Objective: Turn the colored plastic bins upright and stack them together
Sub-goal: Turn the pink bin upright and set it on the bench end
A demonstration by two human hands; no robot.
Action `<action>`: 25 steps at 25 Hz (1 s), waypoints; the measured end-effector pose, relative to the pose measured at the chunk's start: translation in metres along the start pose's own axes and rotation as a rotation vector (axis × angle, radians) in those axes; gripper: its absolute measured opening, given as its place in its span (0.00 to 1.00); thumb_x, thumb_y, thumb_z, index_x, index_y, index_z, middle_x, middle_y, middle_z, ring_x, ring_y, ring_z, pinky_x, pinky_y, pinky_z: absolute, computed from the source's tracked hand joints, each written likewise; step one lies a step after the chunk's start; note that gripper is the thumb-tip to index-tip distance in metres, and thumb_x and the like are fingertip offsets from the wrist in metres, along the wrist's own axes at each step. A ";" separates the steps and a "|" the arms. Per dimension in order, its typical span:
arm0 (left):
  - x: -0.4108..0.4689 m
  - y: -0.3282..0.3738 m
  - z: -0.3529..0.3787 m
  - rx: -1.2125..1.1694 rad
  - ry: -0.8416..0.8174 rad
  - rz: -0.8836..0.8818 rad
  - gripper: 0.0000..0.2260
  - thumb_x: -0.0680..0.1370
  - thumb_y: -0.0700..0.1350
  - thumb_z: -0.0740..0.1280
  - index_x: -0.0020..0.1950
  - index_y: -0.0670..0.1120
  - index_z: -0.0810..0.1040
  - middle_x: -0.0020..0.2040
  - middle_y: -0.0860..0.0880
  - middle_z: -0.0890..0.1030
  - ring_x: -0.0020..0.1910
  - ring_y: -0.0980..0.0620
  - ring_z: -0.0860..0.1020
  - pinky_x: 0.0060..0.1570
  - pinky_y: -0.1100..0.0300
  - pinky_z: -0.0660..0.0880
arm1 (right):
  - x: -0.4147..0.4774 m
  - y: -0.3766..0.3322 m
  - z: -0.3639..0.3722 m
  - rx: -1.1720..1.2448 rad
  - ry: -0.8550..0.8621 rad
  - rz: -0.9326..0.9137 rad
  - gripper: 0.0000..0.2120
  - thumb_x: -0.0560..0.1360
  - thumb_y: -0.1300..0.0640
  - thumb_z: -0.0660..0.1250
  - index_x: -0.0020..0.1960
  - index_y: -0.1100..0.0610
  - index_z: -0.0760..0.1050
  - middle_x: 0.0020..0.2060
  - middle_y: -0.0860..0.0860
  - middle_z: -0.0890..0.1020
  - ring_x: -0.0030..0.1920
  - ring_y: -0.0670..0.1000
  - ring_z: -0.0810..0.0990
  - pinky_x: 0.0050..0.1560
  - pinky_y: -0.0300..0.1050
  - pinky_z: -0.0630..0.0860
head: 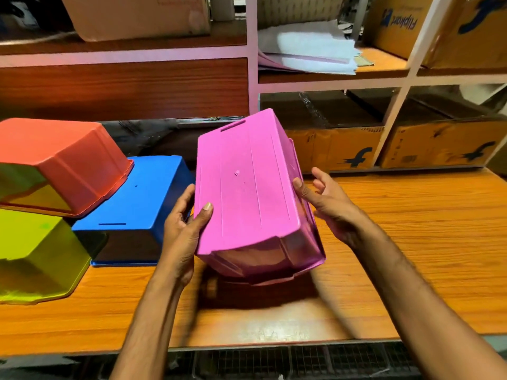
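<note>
On the wooden counter (pixel 411 242) before the shelves, we clamp our left hand (pixel 182 229) on the pink bin (pixel 247 193), tilted, base up, above it; our right hand (pixel 329 207) only touches, so it may slip.

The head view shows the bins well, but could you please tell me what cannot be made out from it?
- Pink bin: its inside is hidden; only the underside faces the head camera.
- Right hand: its fingers are behind the bin wall, so its grip is unclear.
- Yellow-green bin and red bin: cut off by the left edge.
</note>
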State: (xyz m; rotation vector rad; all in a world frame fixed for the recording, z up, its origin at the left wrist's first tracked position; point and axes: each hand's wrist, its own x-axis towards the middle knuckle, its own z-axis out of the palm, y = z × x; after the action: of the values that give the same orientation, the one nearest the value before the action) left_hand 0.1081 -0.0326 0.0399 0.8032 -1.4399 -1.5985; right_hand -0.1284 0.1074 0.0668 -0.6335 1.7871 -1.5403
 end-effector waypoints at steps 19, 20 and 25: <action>-0.024 0.034 0.051 0.953 -0.031 0.567 0.18 0.79 0.66 0.63 0.60 0.60 0.84 0.63 0.62 0.78 0.69 0.56 0.68 0.63 0.53 0.60 | 0.013 -0.019 0.010 0.838 -0.215 0.088 0.12 0.82 0.66 0.61 0.63 0.63 0.77 0.59 0.61 0.82 0.54 0.55 0.84 0.58 0.51 0.82; -0.025 0.037 0.056 1.030 -0.043 0.587 0.18 0.78 0.67 0.63 0.60 0.61 0.84 0.60 0.61 0.79 0.66 0.56 0.70 0.60 0.54 0.61 | 0.013 -0.020 0.013 0.826 -0.214 0.081 0.12 0.82 0.66 0.61 0.64 0.64 0.76 0.60 0.61 0.82 0.55 0.55 0.84 0.57 0.51 0.82; -0.026 0.049 0.074 1.214 -0.180 0.536 0.18 0.79 0.65 0.62 0.66 0.61 0.78 0.50 0.59 0.77 0.50 0.58 0.75 0.44 0.58 0.70 | 0.015 -0.021 0.022 0.757 -0.206 0.046 0.20 0.82 0.67 0.63 0.74 0.67 0.70 0.67 0.65 0.78 0.61 0.58 0.82 0.52 0.51 0.85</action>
State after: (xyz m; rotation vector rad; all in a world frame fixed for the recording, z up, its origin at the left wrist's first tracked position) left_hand 0.0632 0.0238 0.0976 0.7773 -2.4992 -0.2744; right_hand -0.1226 0.0786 0.0833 -0.3472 0.9421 -1.8678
